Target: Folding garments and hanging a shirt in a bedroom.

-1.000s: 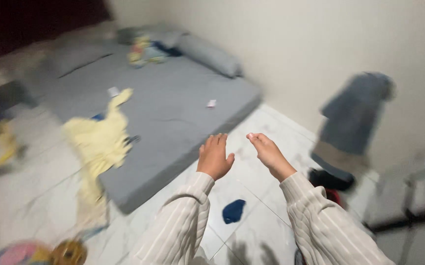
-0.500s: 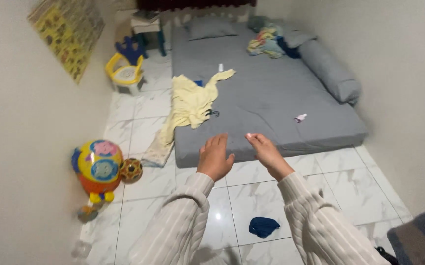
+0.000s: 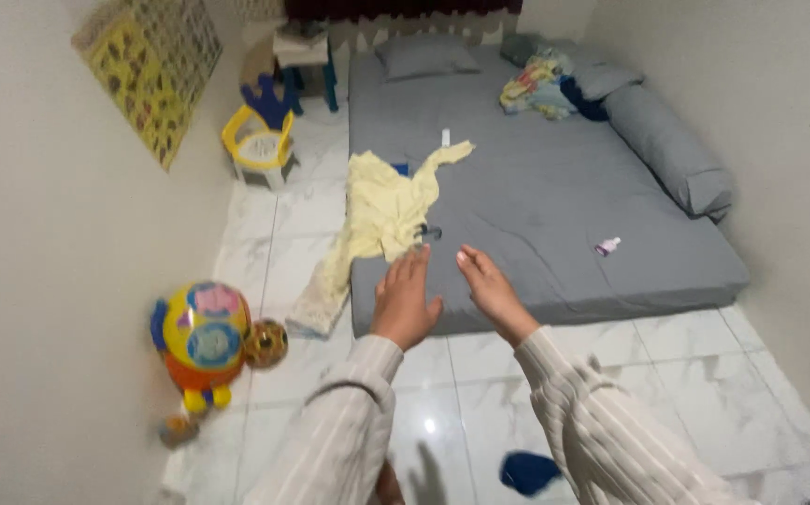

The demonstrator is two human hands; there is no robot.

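A: Hands? State and position.

B: Left hand (image 3: 405,304) and right hand (image 3: 489,290) both held out, fingers loose and spread, grasping nothing. They hover over the near edge of the grey mattress (image 3: 554,196), not touching it.

A: Nearest thing?

B: Yellow cloth (image 3: 381,210), just beyond the left fingertips. It lies on the mattress's left part and hangs over the left edge onto the tiled floor (image 3: 685,374).

A: Room along the edges?

B: Left of the mattress, a narrow floor strip runs to the wall; a round colourful toy (image 3: 204,337) and a yellow child chair (image 3: 257,145) stand in it. Right edge: a grey bolster (image 3: 671,150) lies against the wall. A blue cloth (image 3: 528,470) lies on the near floor.
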